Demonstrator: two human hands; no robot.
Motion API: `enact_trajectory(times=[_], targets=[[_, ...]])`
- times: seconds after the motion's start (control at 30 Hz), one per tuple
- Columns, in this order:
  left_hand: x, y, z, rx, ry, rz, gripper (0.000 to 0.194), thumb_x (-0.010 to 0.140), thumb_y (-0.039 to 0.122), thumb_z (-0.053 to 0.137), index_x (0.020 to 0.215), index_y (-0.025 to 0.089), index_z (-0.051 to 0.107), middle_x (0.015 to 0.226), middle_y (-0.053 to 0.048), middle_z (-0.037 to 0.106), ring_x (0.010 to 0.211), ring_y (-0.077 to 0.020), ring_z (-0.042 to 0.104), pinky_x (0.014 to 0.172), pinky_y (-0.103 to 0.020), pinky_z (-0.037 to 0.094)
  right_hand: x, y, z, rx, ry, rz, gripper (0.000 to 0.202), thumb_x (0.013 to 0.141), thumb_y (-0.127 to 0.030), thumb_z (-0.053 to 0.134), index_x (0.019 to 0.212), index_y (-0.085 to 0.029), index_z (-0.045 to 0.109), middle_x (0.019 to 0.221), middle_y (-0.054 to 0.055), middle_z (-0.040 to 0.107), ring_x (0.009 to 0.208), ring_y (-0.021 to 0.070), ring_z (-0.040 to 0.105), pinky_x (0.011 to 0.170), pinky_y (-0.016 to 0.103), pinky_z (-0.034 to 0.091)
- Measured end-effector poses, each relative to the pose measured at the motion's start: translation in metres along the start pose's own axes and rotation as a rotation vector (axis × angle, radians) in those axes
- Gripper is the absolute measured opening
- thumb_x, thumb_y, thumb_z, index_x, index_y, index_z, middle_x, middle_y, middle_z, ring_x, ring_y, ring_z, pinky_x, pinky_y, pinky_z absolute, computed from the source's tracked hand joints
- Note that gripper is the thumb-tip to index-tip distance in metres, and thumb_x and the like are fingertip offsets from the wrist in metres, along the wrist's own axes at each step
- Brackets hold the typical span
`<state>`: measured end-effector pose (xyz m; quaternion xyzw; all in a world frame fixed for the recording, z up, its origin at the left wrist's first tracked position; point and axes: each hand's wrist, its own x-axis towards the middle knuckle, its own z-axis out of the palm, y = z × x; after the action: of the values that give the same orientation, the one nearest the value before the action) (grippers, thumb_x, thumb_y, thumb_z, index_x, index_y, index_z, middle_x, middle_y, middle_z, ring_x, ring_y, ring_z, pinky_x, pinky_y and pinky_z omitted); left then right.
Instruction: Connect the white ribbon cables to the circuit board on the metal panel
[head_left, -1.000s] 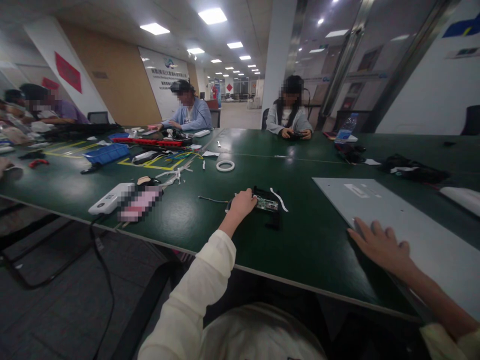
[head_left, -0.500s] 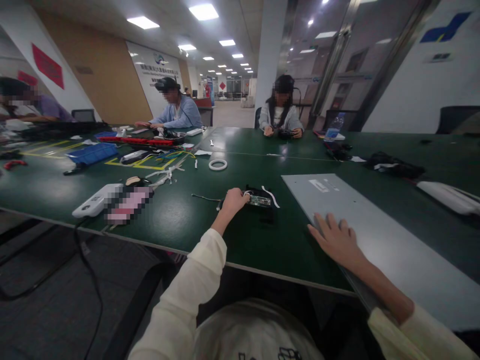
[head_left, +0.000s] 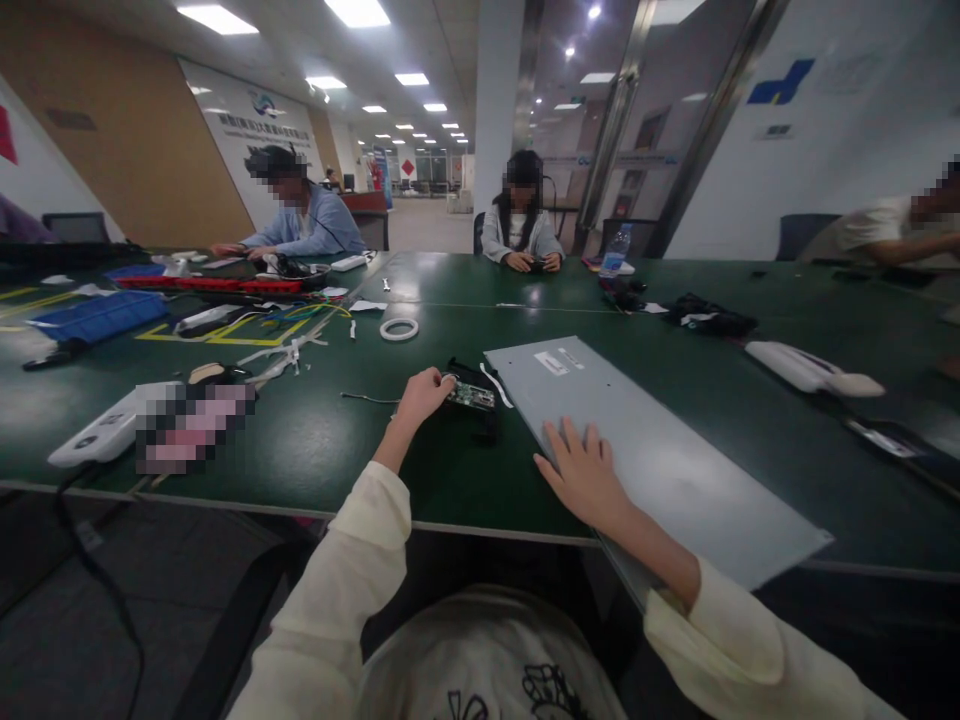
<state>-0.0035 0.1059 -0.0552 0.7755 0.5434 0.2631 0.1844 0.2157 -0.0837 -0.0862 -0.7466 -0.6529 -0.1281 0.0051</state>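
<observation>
My left hand (head_left: 424,396) is closed, its thumb and fingers pinching the left end of a green circuit board (head_left: 474,394) in a black housing (head_left: 461,366). A thin cable (head_left: 367,398) trails to the left of this hand. A curled white strip (head_left: 496,386) lies between the board and a large grey flat panel (head_left: 660,460). My right hand (head_left: 585,476) rests on the panel's left part, fingers spread and palm down. The panel's near end reaches past the table's front edge.
A white tape ring (head_left: 399,329) lies beyond my left hand. At left are a blue tray (head_left: 101,318), a white device (head_left: 112,425) with a black cable, and a blurred pink item (head_left: 199,430). A water bottle (head_left: 616,252) stands far right. Several people sit around the table (head_left: 330,430).
The view has turned right. My right hand and the grey panel have slid left, bringing the panel's far corner closer to the circuit board. My left hand keeps its pinch.
</observation>
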Motion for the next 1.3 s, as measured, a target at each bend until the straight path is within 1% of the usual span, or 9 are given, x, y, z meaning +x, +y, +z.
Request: enact_trajectory(times=[0.1, 0.27, 0.43, 0.63, 0.8, 0.97, 1.1, 1.2, 1.3], targets=[[0.001, 0.001, -0.006, -0.152, 0.0, -0.044, 0.026, 0.078, 0.039, 0.051, 0.074, 0.015, 0.058, 0.057, 0.001, 0.051, 0.053, -0.0103, 0.047, 0.048, -0.019, 0.032, -0.001, 0.0, 0.0, 0.02, 0.003, -0.006, 0.057, 0.091, -0.049, 0.026, 0.137, -0.019, 0.037, 0.142, 0.014, 0.028, 0.125, 0.0419, 0.025, 0.095, 0.055, 0.026], [0.009, 0.007, -0.019, -0.58, 0.023, -0.138, 0.022, 0.078, 0.037, 0.052, 0.076, 0.015, 0.053, 0.047, 0.008, 0.031, 0.036, -0.0042, 0.029, 0.037, -0.017, 0.02, -0.004, -0.005, -0.005, 0.048, 0.012, -0.018, 0.056, 0.091, -0.049, 0.026, 0.137, -0.019, 0.037, 0.142, 0.015, 0.028, 0.126, 0.0407, 0.025, 0.095, 0.056, 0.025], [0.025, 0.039, -0.011, -0.77, -0.083, -0.092, 0.018, 0.08, 0.033, 0.052, 0.076, 0.015, 0.051, 0.047, 0.009, 0.029, 0.032, -0.0017, 0.022, 0.035, -0.017, 0.014, -0.008, -0.011, -0.017, 0.077, -0.009, -0.032, 0.058, 0.09, -0.05, 0.027, 0.138, -0.018, 0.037, 0.141, 0.015, 0.029, 0.126, 0.0418, 0.023, 0.095, 0.056, 0.025], [0.043, 0.084, 0.037, -0.547, -0.207, 0.053, 0.019, 0.082, 0.031, 0.05, 0.08, 0.013, 0.057, 0.046, 0.008, 0.035, 0.037, -0.004, 0.03, 0.04, -0.017, 0.024, -0.015, -0.02, -0.021, 0.1, -0.005, -0.063, 0.056, 0.09, -0.047, 0.03, 0.139, -0.018, 0.035, 0.141, 0.014, 0.029, 0.126, 0.0411, 0.023, 0.096, 0.055, 0.024], [0.046, 0.089, 0.065, -0.107, -0.208, 0.217, 0.026, 0.084, 0.03, 0.046, 0.074, 0.012, 0.062, 0.062, -0.001, 0.058, 0.062, -0.0119, 0.053, 0.061, -0.021, 0.041, -0.021, -0.025, -0.021, 0.141, 0.011, -0.109, 0.057, 0.09, -0.046, 0.031, 0.139, -0.019, 0.035, 0.139, 0.013, 0.033, 0.127, 0.0408, 0.021, 0.097, 0.055, 0.025], [0.044, 0.081, 0.057, 0.124, -0.101, 0.284, 0.026, 0.084, 0.026, 0.043, 0.088, 0.013, 0.065, 0.089, -0.01, 0.067, 0.082, -0.0178, 0.061, 0.076, -0.024, 0.043, -0.022, -0.028, -0.024, 0.17, 0.01, -0.116, 0.056, 0.089, -0.045, 0.034, 0.138, -0.018, 0.037, 0.14, 0.012, 0.03, 0.129, 0.0406, 0.019, 0.099, 0.053, 0.026], [0.059, 0.071, 0.037, 0.171, -0.058, 0.217, 0.032, 0.086, 0.024, 0.037, 0.086, 0.012, 0.067, 0.085, -0.012, 0.068, 0.08, -0.0172, 0.062, 0.074, -0.023, 0.044, -0.028, -0.02, -0.037, 0.227, -0.008, -0.183, 0.05, 0.09, -0.04, 0.036, 0.134, -0.017, 0.043, 0.138, 0.014, 0.034, 0.129, 0.0357, 0.025, 0.099, 0.051, 0.031], [0.079, 0.06, 0.027, 0.164, -0.119, 0.128, 0.037, 0.088, 0.025, 0.034, 0.085, 0.011, 0.068, 0.082, -0.012, 0.069, 0.079, -0.0171, 0.063, 0.073, -0.022, 0.045, -0.047, -0.001, -0.049, 0.325, -0.05, -0.326, 0.041, 0.093, -0.033, 0.032, 0.126, -0.019, 0.051, 0.131, 0.01, 0.045, 0.125, 0.0267, 0.035, 0.102, 0.046, 0.034], [0.095, 0.051, 0.028, 0.17, -0.177, 0.144, 0.039, 0.089, 0.024, 0.031, 0.087, 0.01, 0.067, 0.089, -0.013, 0.069, 0.083, -0.0177, 0.063, 0.074, -0.022, 0.045, -0.078, 0.029, -0.051, 0.408, -0.068, -0.194, 0.044, 0.092, -0.042, 0.031, 0.125, -0.024, 0.053, 0.129, 0.005, 0.048, 0.119, 0.0223, 0.045, 0.098, 0.041, 0.041]])
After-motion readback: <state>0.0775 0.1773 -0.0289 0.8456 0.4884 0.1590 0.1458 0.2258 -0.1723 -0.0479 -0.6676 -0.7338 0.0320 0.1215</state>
